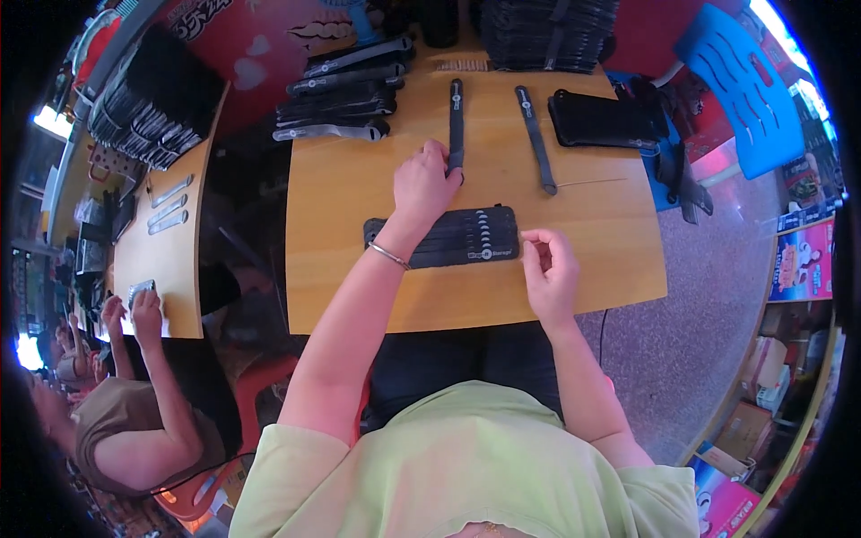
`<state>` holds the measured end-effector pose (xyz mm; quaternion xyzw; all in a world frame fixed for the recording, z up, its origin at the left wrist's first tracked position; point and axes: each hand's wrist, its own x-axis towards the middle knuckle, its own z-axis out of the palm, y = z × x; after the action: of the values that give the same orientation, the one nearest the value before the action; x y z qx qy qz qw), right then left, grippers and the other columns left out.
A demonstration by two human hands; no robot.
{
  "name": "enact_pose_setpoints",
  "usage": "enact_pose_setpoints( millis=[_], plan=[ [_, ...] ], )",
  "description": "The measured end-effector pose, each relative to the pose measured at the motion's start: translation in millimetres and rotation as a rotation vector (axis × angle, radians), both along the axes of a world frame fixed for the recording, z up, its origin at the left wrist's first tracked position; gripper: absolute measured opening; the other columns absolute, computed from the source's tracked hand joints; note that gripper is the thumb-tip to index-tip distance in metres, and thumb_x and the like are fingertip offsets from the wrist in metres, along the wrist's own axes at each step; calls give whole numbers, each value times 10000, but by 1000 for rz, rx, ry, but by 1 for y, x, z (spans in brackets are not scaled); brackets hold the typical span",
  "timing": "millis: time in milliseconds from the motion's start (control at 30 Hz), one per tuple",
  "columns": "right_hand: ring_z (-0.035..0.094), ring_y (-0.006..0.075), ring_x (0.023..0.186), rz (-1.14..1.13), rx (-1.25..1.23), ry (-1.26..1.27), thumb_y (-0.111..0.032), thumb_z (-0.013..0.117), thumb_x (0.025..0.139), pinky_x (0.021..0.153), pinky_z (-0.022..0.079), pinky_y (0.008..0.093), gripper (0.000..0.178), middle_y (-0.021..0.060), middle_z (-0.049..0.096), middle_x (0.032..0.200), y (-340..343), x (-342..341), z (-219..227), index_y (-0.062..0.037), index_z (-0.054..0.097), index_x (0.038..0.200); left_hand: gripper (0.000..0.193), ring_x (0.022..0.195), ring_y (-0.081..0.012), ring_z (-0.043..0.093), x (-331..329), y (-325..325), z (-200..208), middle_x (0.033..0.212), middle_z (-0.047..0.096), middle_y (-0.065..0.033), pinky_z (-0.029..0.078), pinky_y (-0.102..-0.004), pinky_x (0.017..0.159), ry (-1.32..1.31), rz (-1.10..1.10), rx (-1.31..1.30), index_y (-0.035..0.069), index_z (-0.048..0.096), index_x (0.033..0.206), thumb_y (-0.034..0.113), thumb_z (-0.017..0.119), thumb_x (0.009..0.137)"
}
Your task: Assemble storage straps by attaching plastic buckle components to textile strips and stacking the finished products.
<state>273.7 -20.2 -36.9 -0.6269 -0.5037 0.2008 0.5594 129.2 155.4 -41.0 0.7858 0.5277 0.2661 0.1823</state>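
A dark grey strap lies lengthwise on the table, and my left hand is closed on its near end. Below that hand is a flat bundle of black straps, lying crosswise with a row of pale marks and a label; my left wrist and forearm cover part of it. My right hand is at the bundle's right end, thumb and forefinger pinched together by its edge. What sits between those fingertips is too small to make out. A second dark strap rests farther right, near a thin tan tie.
Stacked strap bundles fill the table's far left; a taller black pile stands at the back. At right are a black bundle and a blue chair. Another person works at the left table.
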Motion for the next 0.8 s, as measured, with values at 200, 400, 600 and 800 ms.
enact_pose_setpoints(
  millis=[200,400,600,800],
  plan=[
    [559,110,683,46,-34,3,16,615,839,603,465,228,182,65,597,902,0,-1,4,-15,614,1018,153,715,-261,608,-4,-8,14,765,605,-110,487,-349,640,-221,-101,79,10,603,887,82,659,764],
    [512,66,704,283,-30,528,-89,667,846,594,441,194,481,54,609,1031,7,1,23,-19,485,1286,144,686,-271,579,-26,-70,71,826,537,-132,479,-337,611,-407,-339,-19,2,608,881,-43,614,744],
    [466,29,638,505,-181,800,-267,640,895,499,334,158,429,63,614,1000,13,7,51,-32,507,1228,159,747,-201,588,-66,-114,67,853,552,-89,490,-264,618,-377,-375,-224,17,645,914,-49,626,771],
    [480,24,604,348,-215,742,-118,593,910,506,375,172,97,5,600,830,6,7,36,-36,614,957,154,771,-129,628,-110,-143,39,879,611,-67,524,-229,689,-614,-74,-497,-28,638,957,-68,639,809]
  ],
)
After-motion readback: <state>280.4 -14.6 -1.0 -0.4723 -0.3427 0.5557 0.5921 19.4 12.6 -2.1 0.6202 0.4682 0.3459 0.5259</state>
